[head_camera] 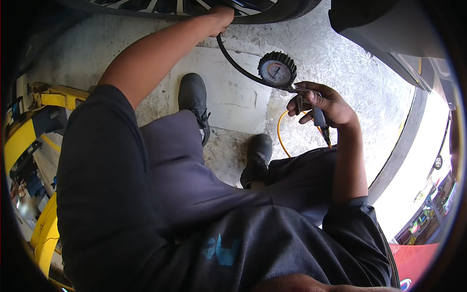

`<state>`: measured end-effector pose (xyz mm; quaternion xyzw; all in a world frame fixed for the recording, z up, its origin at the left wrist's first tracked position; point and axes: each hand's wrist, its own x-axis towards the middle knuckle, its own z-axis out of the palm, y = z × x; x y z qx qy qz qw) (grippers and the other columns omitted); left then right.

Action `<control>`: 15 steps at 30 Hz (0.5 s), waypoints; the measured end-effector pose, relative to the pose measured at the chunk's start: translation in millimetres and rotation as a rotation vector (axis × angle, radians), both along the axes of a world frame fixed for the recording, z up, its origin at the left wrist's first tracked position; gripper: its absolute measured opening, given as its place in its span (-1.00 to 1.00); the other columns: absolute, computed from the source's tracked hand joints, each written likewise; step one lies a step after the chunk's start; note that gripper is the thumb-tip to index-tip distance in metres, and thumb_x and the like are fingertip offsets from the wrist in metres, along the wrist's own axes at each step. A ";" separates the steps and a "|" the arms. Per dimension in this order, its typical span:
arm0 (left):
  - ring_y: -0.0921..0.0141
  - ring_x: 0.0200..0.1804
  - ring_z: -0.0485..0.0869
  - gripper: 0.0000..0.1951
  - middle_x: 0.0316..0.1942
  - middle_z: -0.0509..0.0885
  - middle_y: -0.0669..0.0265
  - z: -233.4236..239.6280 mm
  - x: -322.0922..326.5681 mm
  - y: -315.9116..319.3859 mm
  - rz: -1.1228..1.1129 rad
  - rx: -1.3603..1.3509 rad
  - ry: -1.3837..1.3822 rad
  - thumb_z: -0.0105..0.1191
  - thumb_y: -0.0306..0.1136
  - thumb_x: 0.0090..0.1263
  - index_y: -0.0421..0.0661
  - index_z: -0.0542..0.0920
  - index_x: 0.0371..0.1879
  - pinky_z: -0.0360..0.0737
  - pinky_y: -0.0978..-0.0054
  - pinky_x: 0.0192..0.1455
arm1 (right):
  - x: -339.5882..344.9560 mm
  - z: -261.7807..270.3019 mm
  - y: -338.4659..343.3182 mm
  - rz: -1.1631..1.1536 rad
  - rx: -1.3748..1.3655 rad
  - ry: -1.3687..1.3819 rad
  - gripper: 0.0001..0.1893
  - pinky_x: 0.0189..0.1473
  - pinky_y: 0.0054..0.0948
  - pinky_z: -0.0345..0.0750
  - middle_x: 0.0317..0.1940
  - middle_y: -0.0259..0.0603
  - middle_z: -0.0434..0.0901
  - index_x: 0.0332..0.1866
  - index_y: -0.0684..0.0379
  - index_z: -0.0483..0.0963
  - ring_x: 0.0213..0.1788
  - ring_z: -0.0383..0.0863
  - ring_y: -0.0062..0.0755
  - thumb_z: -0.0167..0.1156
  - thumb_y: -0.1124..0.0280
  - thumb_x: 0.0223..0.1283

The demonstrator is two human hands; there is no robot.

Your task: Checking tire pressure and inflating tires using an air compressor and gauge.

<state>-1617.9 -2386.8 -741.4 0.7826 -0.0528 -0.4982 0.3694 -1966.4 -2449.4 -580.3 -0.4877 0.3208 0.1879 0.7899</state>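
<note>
My right hand holds a tyre inflator gun by its grip, fingers around the trigger lever. A round pressure gauge with a ribbed black rubber guard sits on the gun, its dial turned up towards me. From the gauge a black rubber hose curves up to my left hand. That hand is closed around the hose end at the lower edge of a car wheel's tyre; the hose's tip and the valve are hidden. Behind the tyre show the spokes of an alloy rim.
A yellow air line loops from the gun's base beside my knee. Grey car bodywork overhangs at upper right. Yellow lift arms stand at left. My black boots rest on the stained concrete floor. A red surface shows at lower right.
</note>
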 end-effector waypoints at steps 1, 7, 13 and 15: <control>0.54 -0.59 0.24 -0.80 -0.47 0.36 0.39 0.0 12.5 6.0 -0.007 0.003 -0.023 -0.12 -0.24 0.58 -0.07 0.48 -0.24 0.16 0.51 -0.65 | 7.5 -1.0 1.5 0.017 0.009 -0.014 -0.31 -0.08 -0.33 0.71 -0.05 0.02 0.72 0.42 0.35 0.31 0.01 0.76 -0.18 0.21 -0.02 0.46; 0.56 -0.60 0.22 -0.80 -0.52 0.28 0.40 -21.0 25.5 13.4 0.025 -0.056 0.067 -0.14 -0.25 0.53 -0.09 0.51 -0.15 0.14 0.57 -0.64 | 12.6 -10.2 -8.1 -0.033 0.064 -0.035 -0.38 -0.23 -0.38 0.74 -0.13 0.02 0.70 0.34 0.36 0.37 -0.10 0.78 -0.13 0.04 -0.05 0.55; 0.59 -0.61 0.20 -0.75 -0.55 0.25 0.50 -7.2 13.8 17.9 0.027 -0.094 0.244 -0.15 -0.16 0.66 -0.07 0.51 -0.07 0.17 0.57 -0.59 | 9.1 -25.0 -9.2 -0.046 -0.017 -0.043 -0.39 -0.16 -0.33 0.69 -0.24 0.07 0.71 0.22 0.45 0.44 -0.19 0.77 -0.15 -0.03 -0.04 0.59; 0.58 -0.59 0.22 -0.74 -0.55 0.25 0.50 -4.1 18.0 19.9 -0.017 -0.072 0.252 -0.16 -0.16 0.67 -0.07 0.51 -0.03 0.21 0.55 -0.56 | 9.9 -30.0 -7.5 -0.057 -0.011 -0.102 -0.40 -0.06 -0.27 0.66 -0.25 0.07 0.72 0.22 0.44 0.45 -0.20 0.77 -0.15 -0.03 -0.03 0.59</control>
